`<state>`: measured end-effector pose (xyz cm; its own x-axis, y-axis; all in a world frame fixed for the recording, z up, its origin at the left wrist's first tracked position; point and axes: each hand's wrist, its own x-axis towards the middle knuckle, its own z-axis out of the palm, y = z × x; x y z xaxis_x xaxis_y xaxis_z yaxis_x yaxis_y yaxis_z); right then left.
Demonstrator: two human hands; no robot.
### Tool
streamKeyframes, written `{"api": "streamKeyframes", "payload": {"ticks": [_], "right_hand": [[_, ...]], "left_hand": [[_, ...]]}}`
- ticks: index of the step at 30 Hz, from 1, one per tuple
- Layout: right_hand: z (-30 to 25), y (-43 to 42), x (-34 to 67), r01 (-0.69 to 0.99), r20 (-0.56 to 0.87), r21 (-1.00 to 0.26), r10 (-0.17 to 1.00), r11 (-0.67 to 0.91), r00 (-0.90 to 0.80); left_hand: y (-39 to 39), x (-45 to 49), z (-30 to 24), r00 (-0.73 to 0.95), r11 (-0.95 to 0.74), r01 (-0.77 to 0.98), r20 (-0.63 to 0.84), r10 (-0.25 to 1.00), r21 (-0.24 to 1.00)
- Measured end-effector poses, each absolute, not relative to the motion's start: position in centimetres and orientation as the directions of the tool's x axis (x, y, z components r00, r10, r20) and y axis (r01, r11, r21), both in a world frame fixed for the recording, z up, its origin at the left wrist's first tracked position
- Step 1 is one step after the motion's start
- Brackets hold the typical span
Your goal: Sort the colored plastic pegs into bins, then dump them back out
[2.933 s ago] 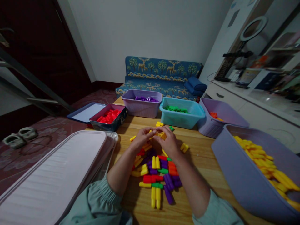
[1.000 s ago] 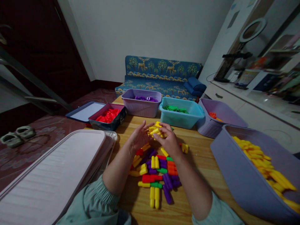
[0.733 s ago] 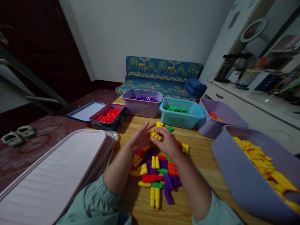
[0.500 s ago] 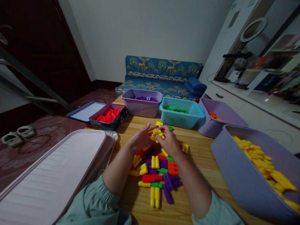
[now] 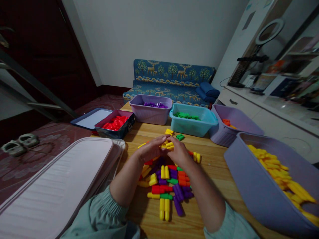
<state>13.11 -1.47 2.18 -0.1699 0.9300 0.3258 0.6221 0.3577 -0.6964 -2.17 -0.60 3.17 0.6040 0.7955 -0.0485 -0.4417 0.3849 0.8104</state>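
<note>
My left hand (image 5: 149,151) and my right hand (image 5: 179,154) meet over the wooden table (image 5: 214,166), fingers curled around a cluster of yellow blocks (image 5: 168,144) held between them. Just below my hands lies a pile of loose blocks (image 5: 166,182) in yellow, red, purple, green and orange. A lone yellow block (image 5: 169,131) and a green block (image 5: 179,136) lie just beyond my fingers.
Bins ring the table: a dark bin of red blocks (image 5: 115,123), a purple bin (image 5: 151,109), a teal bin of green blocks (image 5: 193,120), a lilac bin with orange blocks (image 5: 233,127), a large lilac bin of yellow blocks (image 5: 271,179). A pink lidded box (image 5: 62,182) stands at left.
My hands have dropped closer to the table and closed together on the yellow blocks; a moment ago my left fingers were spread and raised.
</note>
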Motion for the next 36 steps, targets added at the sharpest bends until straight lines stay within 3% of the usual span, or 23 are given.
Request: {"api": "streamKeyframes", "payload": {"ticks": [4,10,15,20,26,31,36], "right_hand": [[2.8,-1.7,13.4,0.619,0.279,-0.74,0.958,0.263,-0.074],[2.7,-2.0,13.3,0.609,0.267,-0.713,0.937,0.348,-0.223],[3.3,-2.0,13.3,0.656,0.241,-0.726,0.97,0.206,-0.038],[3.5,-1.9,13.4,0.6,0.237,-0.788,0.967,0.134,0.096],[2.9,-1.6,13.3,0.308,-0.008,-0.951,0.997,-0.032,0.08],[3.1,-1.6,13.5,0.111,-0.041,-0.992,0.991,-0.055,0.128],[4.0,-2.2,12.9,-0.194,-0.149,-0.973,0.984,-0.129,0.095]], "left_hand": [[-0.7,-2.1,3.2,0.621,0.4,-0.412,-0.069,0.781,0.819],[-1.0,-2.0,3.4,0.598,0.406,-0.395,-0.105,0.795,0.824],[-1.1,-1.9,3.7,0.589,0.394,-0.346,-0.13,0.798,0.851],[-1.0,-1.9,3.7,0.592,0.397,-0.34,-0.134,0.795,0.852],[-0.8,-2.0,3.4,0.573,0.344,-0.31,-0.115,0.812,0.886],[-0.6,-1.9,3.4,0.556,0.324,-0.316,-0.102,0.825,0.892],[-0.5,-2.1,3.4,0.545,0.273,-0.311,-0.065,0.836,0.91]]}}
